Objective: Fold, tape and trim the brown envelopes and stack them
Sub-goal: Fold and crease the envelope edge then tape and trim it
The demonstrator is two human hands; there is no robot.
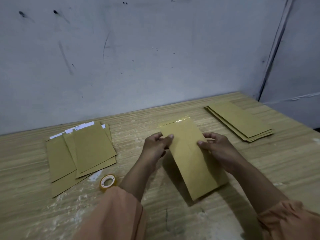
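While both hands (pixel 156 144) (pixel 214 145) grip it, envelope (pixel 192 158) tilts

I see brown envelopes (pixel 83 153), white paper (pixel 79 128) behind them, a light streaked wood-grain table (pixel 173 213), orange sleeves (pixel 117 213), grey scuffed wall (pixel 138 49)

a pale grey wall (pixel 138 58) fills the view beyond the grip, scuffed with dark streaks and small black marks. to the right of the grip it meets a side wall (pixel 301 66) at a dark corner seam. a light wood-grain table (pixel 173 222) with whitish patches lies under the grip and reaches back to both walls. the light is dim and even.
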